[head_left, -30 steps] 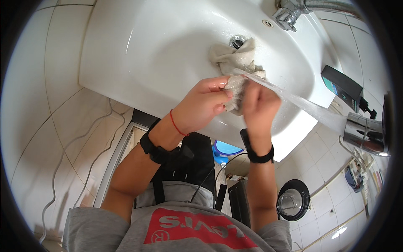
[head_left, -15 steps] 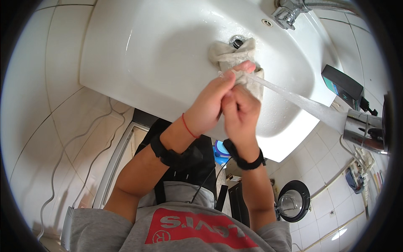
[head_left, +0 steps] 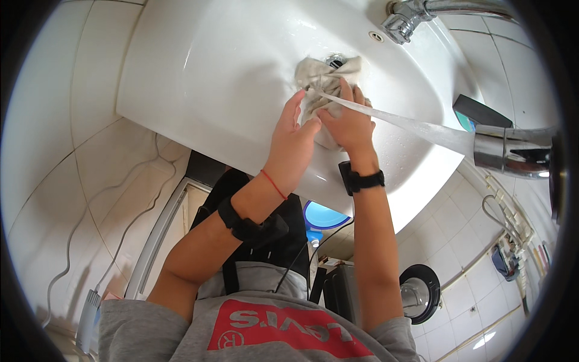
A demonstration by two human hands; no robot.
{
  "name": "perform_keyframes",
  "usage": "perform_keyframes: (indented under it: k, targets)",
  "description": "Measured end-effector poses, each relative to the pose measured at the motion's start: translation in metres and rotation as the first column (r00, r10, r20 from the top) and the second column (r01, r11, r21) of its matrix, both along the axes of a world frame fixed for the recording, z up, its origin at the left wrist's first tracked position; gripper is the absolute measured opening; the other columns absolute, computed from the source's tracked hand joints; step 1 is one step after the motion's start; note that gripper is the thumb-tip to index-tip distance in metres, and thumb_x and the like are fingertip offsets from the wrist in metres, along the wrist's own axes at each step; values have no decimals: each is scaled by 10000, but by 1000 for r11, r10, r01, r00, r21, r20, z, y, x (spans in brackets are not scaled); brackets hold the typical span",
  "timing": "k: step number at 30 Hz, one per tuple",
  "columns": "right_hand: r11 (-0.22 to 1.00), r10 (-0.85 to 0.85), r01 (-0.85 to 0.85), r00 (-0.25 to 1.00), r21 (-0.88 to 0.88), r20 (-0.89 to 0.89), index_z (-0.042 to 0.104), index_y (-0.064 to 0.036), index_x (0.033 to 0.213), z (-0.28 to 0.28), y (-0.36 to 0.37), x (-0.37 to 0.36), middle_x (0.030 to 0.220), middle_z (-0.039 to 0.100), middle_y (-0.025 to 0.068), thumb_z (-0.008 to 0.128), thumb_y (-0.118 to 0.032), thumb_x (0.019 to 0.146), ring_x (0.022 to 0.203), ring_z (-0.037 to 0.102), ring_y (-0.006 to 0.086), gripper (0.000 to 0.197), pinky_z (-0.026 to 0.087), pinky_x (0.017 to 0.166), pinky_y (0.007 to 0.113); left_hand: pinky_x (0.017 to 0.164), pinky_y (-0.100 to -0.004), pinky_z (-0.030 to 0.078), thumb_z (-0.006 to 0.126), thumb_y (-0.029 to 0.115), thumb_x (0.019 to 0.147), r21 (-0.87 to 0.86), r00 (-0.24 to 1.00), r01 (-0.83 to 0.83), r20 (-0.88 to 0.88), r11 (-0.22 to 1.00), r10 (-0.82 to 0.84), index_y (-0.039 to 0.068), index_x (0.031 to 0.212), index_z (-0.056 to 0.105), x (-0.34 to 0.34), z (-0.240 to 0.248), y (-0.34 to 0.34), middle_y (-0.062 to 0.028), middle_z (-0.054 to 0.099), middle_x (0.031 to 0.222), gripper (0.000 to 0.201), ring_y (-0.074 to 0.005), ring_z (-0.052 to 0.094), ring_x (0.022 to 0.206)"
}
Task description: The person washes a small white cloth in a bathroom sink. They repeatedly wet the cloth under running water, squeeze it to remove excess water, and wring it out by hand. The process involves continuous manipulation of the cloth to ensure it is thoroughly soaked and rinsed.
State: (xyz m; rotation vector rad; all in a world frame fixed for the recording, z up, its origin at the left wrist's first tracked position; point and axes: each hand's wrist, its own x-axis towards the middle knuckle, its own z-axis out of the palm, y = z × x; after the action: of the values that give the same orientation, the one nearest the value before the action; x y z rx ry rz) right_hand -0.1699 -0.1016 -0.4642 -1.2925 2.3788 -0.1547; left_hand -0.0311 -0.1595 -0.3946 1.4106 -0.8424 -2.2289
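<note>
A wet, off-white cloth (head_left: 313, 71) lies crumpled in the white washbasin (head_left: 217, 72), close to the drain (head_left: 335, 60). A stream of water (head_left: 416, 125) runs from the chrome faucet (head_left: 506, 151) at the right and lands on it. My right hand (head_left: 351, 123) is on the cloth's right side, thumb and fingers gripping a bunched fold. My left hand (head_left: 294, 134) is open at the cloth's near left edge, fingers stretched out and nothing held; whether its fingertips touch the fabric I cannot tell.
Chrome pipework (head_left: 404, 21) is at the basin's upper right. A dark box (head_left: 482, 111) stands by its right rim. Below the front edge is a blue basin (head_left: 325, 214). White cables (head_left: 90, 205) hang along the tiled wall at the left.
My hands, together over the cloth before, have parted. The right has moved forward onto the cloth and the left has opened beside it. The cloth is bunched differently.
</note>
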Motion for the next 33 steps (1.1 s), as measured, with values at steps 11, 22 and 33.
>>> perform_keyframes:
  k: [11, 22, 33]
  targets:
    - [798, -347, 592, 301, 111, 888, 549, 44, 1320, 42, -1, -14, 1193, 652, 123, 612, -114, 972, 1036, 635, 171, 387, 531, 875, 279, 1036, -351, 444, 644, 234, 924, 138, 1000, -6, 25, 990, 3, 18, 1583, 157, -25, -5, 7, -180, 503, 1385, 847, -242, 536, 1250]
    - [666, -284, 735, 98, 123, 954, 623, 49, 1238, 69, 19, -14, 1134, 673, 78, 555, -203, 1043, 1047, 616, 138, 326, 486, 920, 287, 891, -301, 520, 694, 265, 961, -16, 993, -62, -99, 998, 60, -2, 1264, 556, -58, 1, 3, -77, 654, 1110, 426, -145, 634, 1008]
    - [528, -286, 826, -47, 198, 957, 390, -29, 1487, 85, 29, 2, 1445, 493, 121, 453, -437, 1069, 1335, 481, 235, 588, 395, 1124, 384, 911, -294, 471, 600, 267, 1002, 384, 766, -328, -427, 863, 481, 13, 1218, 594, -36, 2, 14, -60, 634, 1129, 333, -137, 569, 1016]
